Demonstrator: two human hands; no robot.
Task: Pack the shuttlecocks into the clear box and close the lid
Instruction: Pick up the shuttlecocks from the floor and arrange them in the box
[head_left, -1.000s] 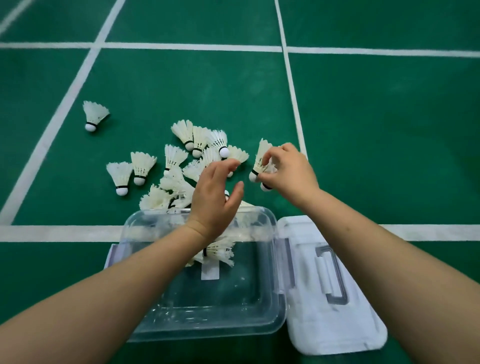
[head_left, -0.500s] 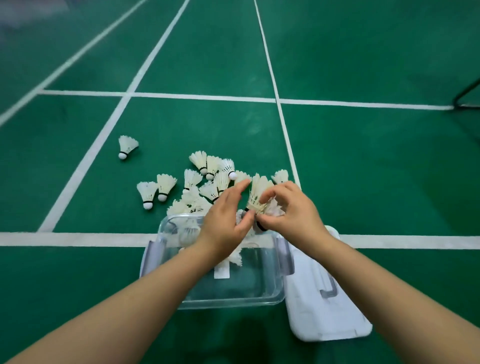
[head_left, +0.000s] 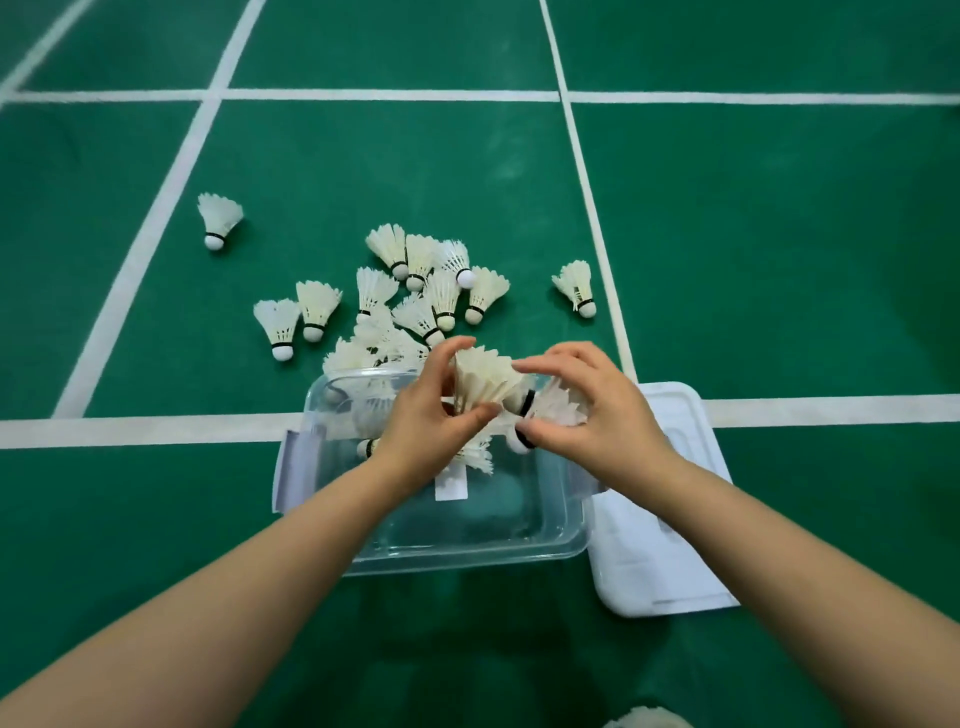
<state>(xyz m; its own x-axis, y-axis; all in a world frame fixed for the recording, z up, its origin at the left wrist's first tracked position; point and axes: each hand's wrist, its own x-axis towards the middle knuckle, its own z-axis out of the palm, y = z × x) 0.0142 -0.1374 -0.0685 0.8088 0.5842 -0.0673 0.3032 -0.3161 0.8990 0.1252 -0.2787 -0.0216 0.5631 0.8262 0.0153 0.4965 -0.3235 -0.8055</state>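
Observation:
The clear box (head_left: 467, 545) stands open on the green floor in front of me, with a few white shuttlecocks at its far end. Over its far half my left hand (head_left: 423, 415) pinches the feathers of one shuttlecock (head_left: 483, 384). My right hand (head_left: 592, 415) grips two shuttlecocks (head_left: 556, 408) with black-banded corks, just beside it. A pile of several shuttlecocks (head_left: 415, 296) lies on the floor beyond the box. The white lid (head_left: 660, 545) lies flat to the right of the box.
One stray shuttlecock (head_left: 218, 221) lies far left and another (head_left: 576, 286) to the right of the pile. White court lines (head_left: 130, 428) cross the floor. A bit of white feather (head_left: 644, 719) shows at the bottom edge.
Both hands have drawn back from the pile to above the box, the right one carrying its shuttlecocks. The left hand, empty before, now holds one. The camera view has shifted.

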